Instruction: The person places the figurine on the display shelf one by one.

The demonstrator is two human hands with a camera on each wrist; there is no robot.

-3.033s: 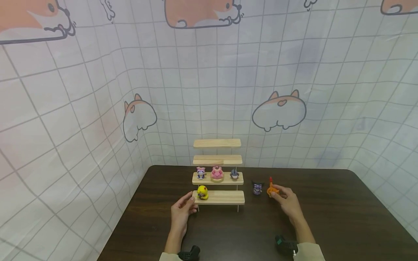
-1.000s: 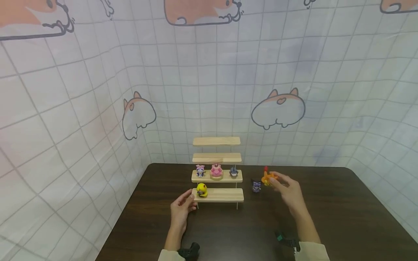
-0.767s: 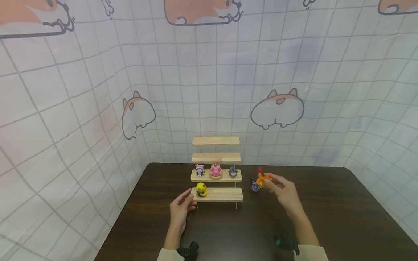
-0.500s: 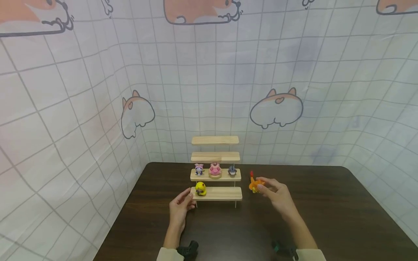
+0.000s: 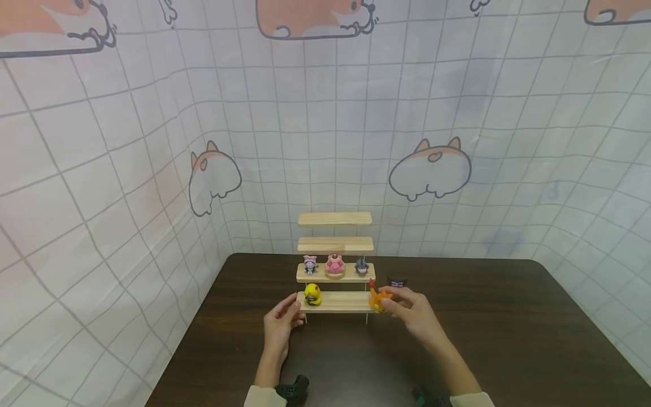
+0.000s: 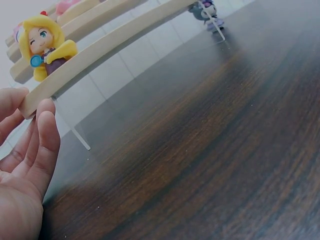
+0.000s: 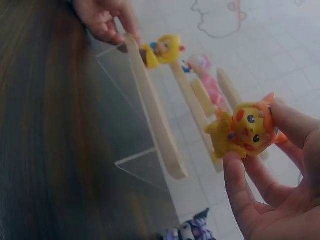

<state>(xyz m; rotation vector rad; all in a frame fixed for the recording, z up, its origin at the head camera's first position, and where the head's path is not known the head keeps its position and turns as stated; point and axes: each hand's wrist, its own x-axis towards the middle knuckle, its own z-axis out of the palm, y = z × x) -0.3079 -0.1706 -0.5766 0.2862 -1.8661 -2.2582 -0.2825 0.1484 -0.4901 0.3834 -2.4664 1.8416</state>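
My left hand (image 5: pixel 277 330) pinches the left end of the lowest tier of a wooden stepped display stand (image 5: pixel 341 302), thumb above and fingers beneath in the left wrist view. Beside it on that tier sits a yellow-haired figurine (image 6: pixel 42 45) with a small blue round item. My right hand (image 5: pixel 414 316) holds an orange-hooded yellow figurine (image 7: pixel 240 127) between thumb and fingers. In the head view this figurine overlaps the right end of the lowest tier; the right wrist view shows it tilted. A black-and-purple figurine (image 5: pixel 397 281) stands on the table behind my right hand, partly hidden.
The second tier carries a small pink-and-white figurine (image 5: pixel 309 264), a pink figurine on a round base (image 5: pixel 335 267) and a grey-blue figurine (image 5: pixel 361 265). Two bare upper tiers rise behind. Clear legs (image 7: pixel 135 157) support the stand on the dark wooden table (image 5: pixel 508 328), before a patterned curtain.
My right hand has lifted the orange-hooded figurine off the table and carried it left, past the black-and-purple figurine, to the lowest tier's right end. The left hand keeps its hold on the stand.
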